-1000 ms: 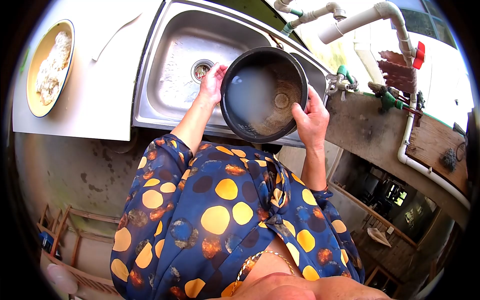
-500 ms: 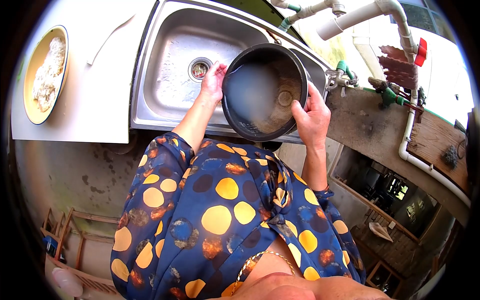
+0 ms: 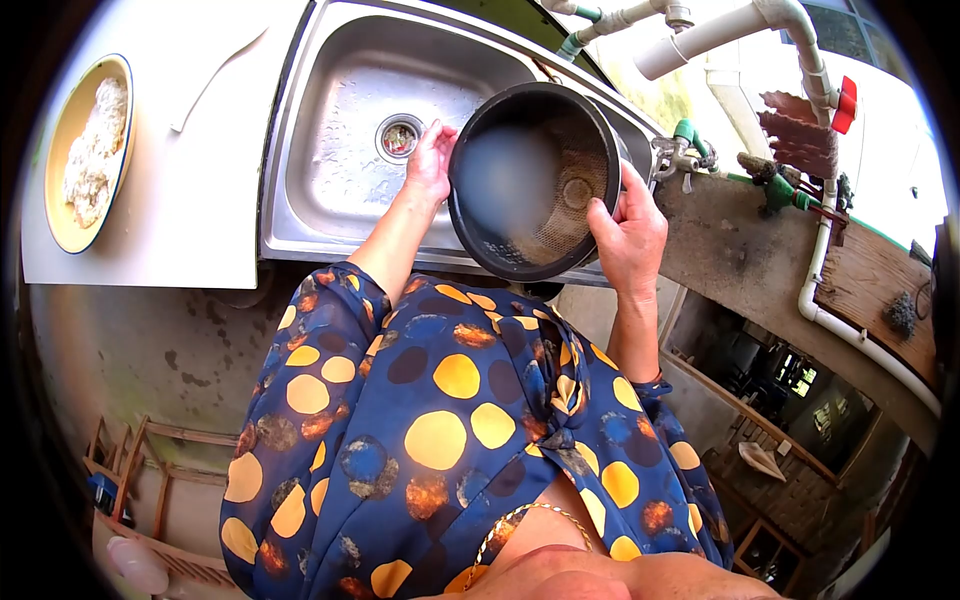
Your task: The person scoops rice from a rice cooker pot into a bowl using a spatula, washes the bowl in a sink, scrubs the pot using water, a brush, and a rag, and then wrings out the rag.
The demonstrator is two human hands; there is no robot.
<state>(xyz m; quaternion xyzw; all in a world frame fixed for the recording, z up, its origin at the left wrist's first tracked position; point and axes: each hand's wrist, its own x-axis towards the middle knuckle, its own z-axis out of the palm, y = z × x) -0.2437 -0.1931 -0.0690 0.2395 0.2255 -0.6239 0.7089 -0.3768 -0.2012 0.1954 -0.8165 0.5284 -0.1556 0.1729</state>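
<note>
A round, dark pot [image 3: 580,215] is held over the near right side of the steel sink, its opening tilted toward me. Its inner wall looks dotted or textured, with a small ring mark at the bottom; a pale blur hides the middle. My right hand [image 3: 632,235] is closed on the right rim, thumb over the edge and fingers outside. On the opposite side, my left hand [image 3: 430,168] supports the pot's outer wall, its fingers partly hidden. Left of the pot, the sink [image 3: 345,170] shows wet spots and a drain [image 3: 399,138] with small reddish bits.
On the white counter [image 3: 200,220] at left stands a yellow bowl [image 3: 62,210] holding a whitish, lumpy mass [image 3: 95,150]. A tap [image 3: 683,155] sits right of the sink. White pipes [image 3: 800,40] with a red valve handle [image 3: 846,105] run along the right side.
The pot and both hands have shifted very slightly to the right, with a small turn of the pot. The hold of both hands stays the same.
</note>
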